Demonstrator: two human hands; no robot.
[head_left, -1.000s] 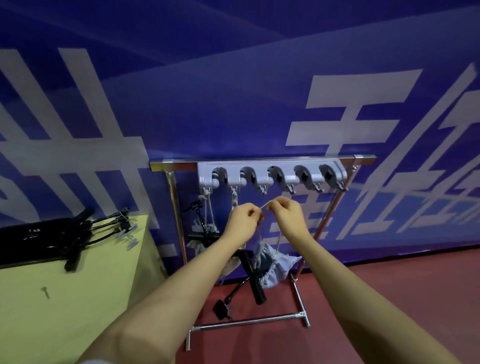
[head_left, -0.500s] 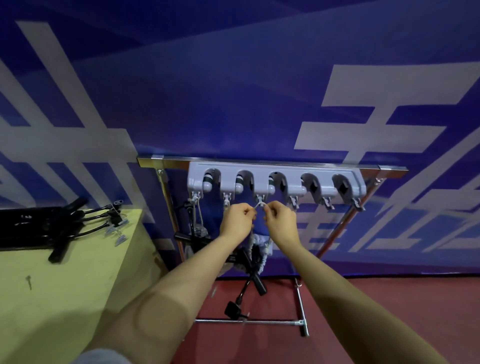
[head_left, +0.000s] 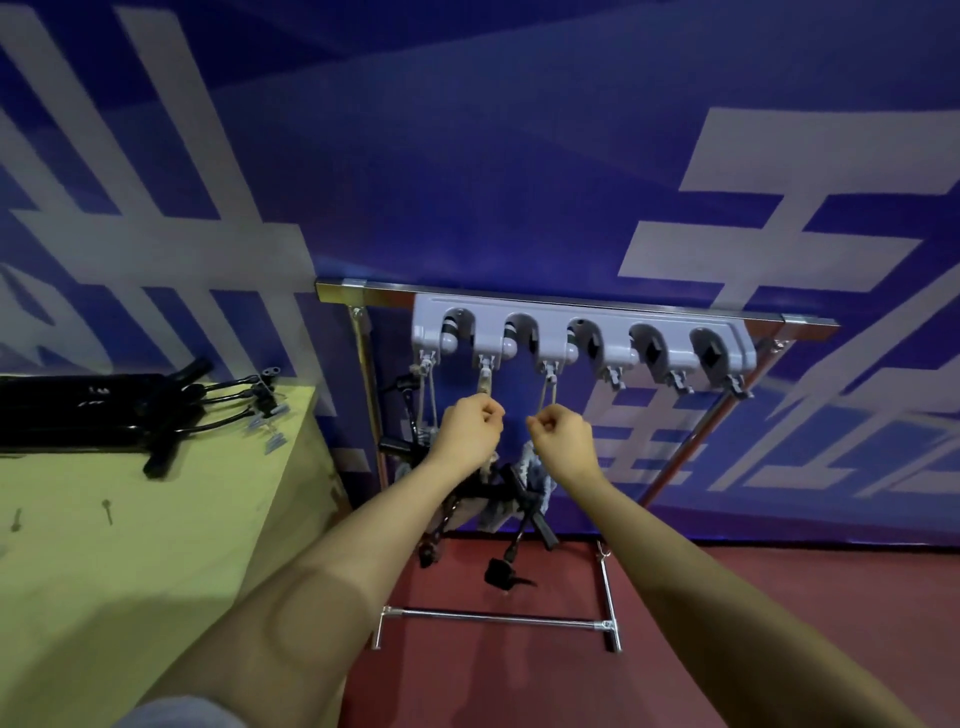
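Fingers (head_left: 540, 422) of the right hand (head_left: 563, 441) are curled tight at the bottom of the cord loop (head_left: 548, 392); cannot tell whether they pinch it. The left hand (head_left: 467, 434) is curled too, under the second hook's strap (head_left: 484, 385), grip unclear. The loop sits over the third hook (head_left: 549, 368) of the grey rack (head_left: 571, 305), with the cloth bundle (head_left: 530, 462) hanging below. This hanging looks done, bar letting go. Three hooks to the right are bare. Black clip hangers (head_left: 78, 410) wait on the desk (head_left: 130, 545), far left.

You wear a grey sleeve (head_left: 176, 713), its edge showing at seven o'clock. Beyond it your left forearm (head_left: 311, 597) and right forearm (head_left: 717, 613) run bare to left hand (head_left: 465, 431) and right hand (head_left: 563, 441).
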